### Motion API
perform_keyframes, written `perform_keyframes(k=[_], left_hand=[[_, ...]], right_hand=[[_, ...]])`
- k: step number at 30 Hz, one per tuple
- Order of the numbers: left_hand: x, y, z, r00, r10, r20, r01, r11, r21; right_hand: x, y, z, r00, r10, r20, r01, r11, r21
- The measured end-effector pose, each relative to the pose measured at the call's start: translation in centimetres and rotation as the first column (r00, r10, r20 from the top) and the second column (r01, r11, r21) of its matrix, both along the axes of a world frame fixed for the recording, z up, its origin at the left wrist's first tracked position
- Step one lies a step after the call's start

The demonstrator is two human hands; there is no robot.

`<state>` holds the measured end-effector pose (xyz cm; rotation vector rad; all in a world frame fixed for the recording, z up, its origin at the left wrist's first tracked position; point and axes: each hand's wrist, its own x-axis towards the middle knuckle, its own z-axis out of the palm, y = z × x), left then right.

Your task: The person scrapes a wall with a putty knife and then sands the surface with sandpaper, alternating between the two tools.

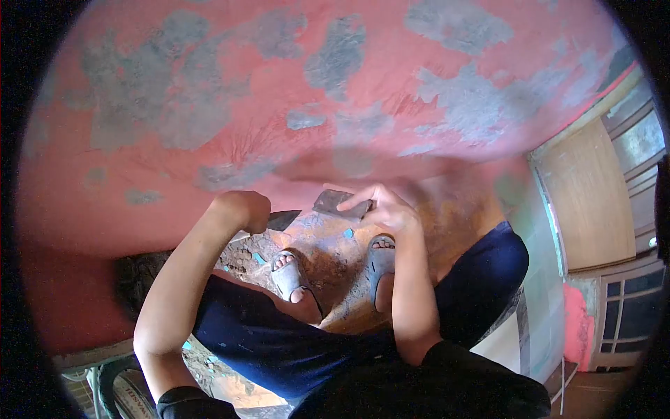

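My left hand (242, 211) is closed in a fist around the handle end of a dark pointed trowel (285, 220), whose blade points to the right, close to the wall. To the right of it, my right hand (387, 209) grips a flat dark rectangular piece (342, 203) between thumb and fingers. Both are held just in front of the lower part of a pink wall (265, 150) with grey bare patches. The handle of the trowel is hidden by my left fist.
My feet in grey sandals (289, 274) stand on the dusty floor (335, 269) below my hands. Rubble (244, 255) lies by the left foot, with small turquoise chips. A wooden panel (586, 199) and a door (631, 314) are at the right.
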<state>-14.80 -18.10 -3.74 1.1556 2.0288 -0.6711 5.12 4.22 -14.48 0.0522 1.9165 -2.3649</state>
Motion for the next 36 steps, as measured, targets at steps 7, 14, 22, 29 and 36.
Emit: perform_keyframes(k=[7, 14, 22, 29, 36], left_hand=[[-0.6, -0.3, -1.2, 0.999, -0.033, 0.0, 0.033, 0.999, -0.038], [-0.2, -0.4, -0.6, 0.999, -0.048, 0.014, 0.049, 0.998, -0.039], [-0.2, -0.3, -1.0, 0.998, -0.07, 0.005, 0.07, 0.997, -0.025], [-0.2, 0.0, -1.0, 0.999, -0.051, 0.017, 0.051, 0.997, -0.051], [-0.3, -0.1, -0.9, 0.999, -0.039, 0.017, 0.04, 0.999, -0.033]], right_hand=[[-0.6, -2.2, 4.9, 0.985, 0.14, -0.105, -0.147, 0.987, -0.065], [-1.3, -3.7, 2.9, 0.987, -0.156, 0.038, 0.161, 0.964, -0.213], [-1.8, -2.5, -2.3, 0.861, -0.342, 0.376, 0.442, 0.87, -0.22], [-2.1, -2.5, -5.5, 0.889, -0.327, 0.322, 0.44, 0.807, -0.395], [-3.1, -3.1, -7.0, 0.822, -0.36, 0.441, 0.534, 0.756, -0.378]])
